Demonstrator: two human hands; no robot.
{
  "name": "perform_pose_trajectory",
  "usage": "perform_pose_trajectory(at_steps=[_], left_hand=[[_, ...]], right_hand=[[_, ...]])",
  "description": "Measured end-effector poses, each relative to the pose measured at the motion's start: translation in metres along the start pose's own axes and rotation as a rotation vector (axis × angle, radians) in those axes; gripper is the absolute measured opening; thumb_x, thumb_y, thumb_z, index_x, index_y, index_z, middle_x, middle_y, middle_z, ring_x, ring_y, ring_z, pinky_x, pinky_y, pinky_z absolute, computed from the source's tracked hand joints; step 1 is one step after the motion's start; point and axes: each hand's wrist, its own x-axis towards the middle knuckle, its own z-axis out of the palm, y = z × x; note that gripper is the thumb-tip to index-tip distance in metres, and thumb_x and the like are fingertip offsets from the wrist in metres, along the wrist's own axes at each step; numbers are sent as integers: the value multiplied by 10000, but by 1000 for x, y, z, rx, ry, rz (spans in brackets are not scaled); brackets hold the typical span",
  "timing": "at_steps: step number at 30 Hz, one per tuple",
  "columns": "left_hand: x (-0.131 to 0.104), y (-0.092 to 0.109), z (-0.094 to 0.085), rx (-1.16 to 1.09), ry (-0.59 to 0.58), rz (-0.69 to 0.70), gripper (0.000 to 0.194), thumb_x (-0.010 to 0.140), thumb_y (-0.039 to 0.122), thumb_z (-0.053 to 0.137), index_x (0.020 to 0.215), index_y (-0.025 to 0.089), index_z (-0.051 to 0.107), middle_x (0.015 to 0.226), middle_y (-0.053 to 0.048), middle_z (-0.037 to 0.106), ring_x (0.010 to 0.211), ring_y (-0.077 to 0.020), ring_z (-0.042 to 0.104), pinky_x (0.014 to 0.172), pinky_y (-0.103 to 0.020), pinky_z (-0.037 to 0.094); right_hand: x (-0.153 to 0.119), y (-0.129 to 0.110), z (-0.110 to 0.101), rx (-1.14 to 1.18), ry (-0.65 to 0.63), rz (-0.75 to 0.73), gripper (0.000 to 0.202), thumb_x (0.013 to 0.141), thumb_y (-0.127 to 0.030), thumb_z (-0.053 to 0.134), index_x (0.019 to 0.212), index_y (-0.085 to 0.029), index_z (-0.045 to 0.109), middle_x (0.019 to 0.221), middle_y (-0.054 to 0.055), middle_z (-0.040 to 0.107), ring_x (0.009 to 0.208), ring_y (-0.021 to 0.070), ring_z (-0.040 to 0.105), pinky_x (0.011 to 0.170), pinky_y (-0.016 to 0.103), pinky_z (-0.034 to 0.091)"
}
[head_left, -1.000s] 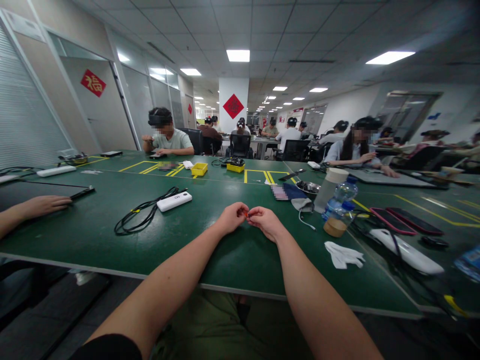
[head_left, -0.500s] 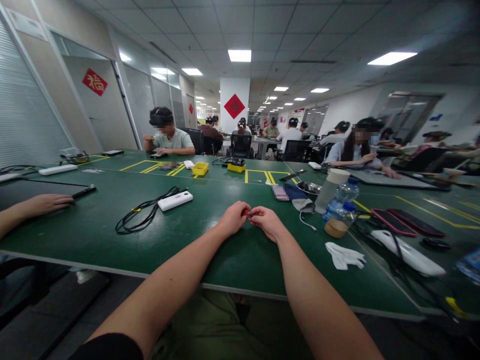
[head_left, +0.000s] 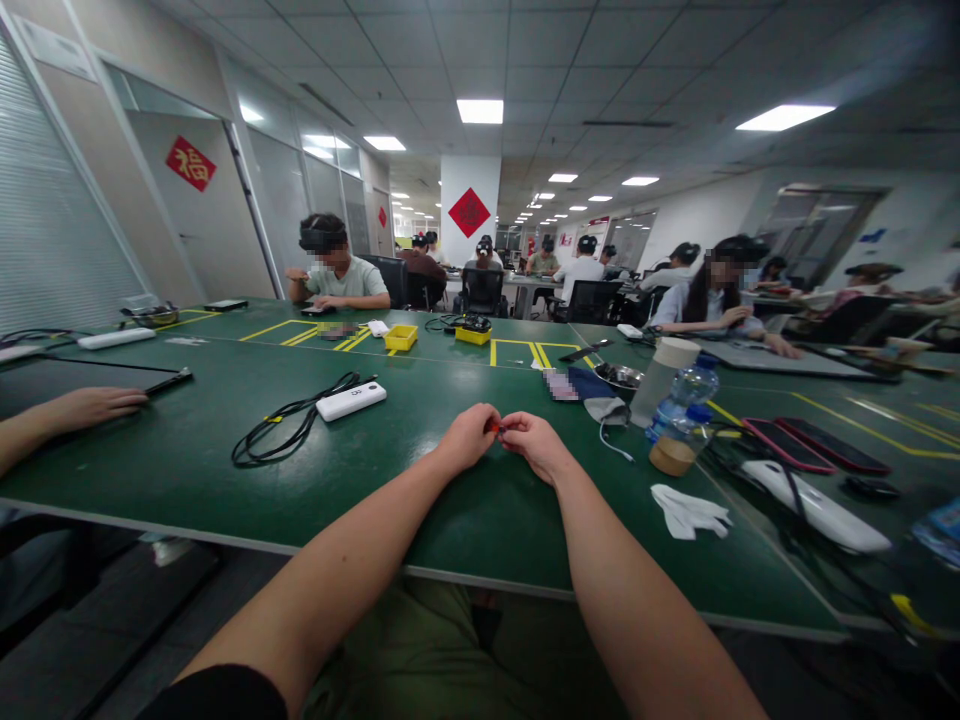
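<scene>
Over the green table, my left hand and my right hand meet at the fingertips. Between them is a small red-orange piece, mostly covered by the fingers; its kind cannot be made out. My left hand is closed in a pinch on that piece. The right thumb and finger are pinched at its right side, where a tiny dark part shows; I cannot tell whether it belongs to the red piece. Both forearms reach forward from the table's near edge.
To the left lies a white power bank with a coiled black cable. Bottles, a white glove and a metal bowl are on the right. Yellow trays stand farther back. A co-worker's hand rests at far left.
Both hands stay in nearly the same place, fingertips together. Only slight finger movement shows around the small red-orange piece.
</scene>
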Motion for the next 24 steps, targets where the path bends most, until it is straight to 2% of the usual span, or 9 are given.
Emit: perform_pose_trajectory(at_steps=[12,24], left_hand=[[0,-4,1,-9,27,37,110,739,117,549,830,179,559,788,-4,572,701,-121,512,654,-233,408],[-1,-4,1,10,26,21,131,732,112,564,841,183,555,823,-6,571,739,-127,526,678,-240,424]], right_hand=[[2,3,-2,-10,-5,-4,286,569,-152,714,840,-167,620,756,9,651,647,119,595,626,262,476],[-1,-2,2,103,-54,-15,253,573,-114,712,800,-168,614,768,14,666,710,134,630,752,308,497]])
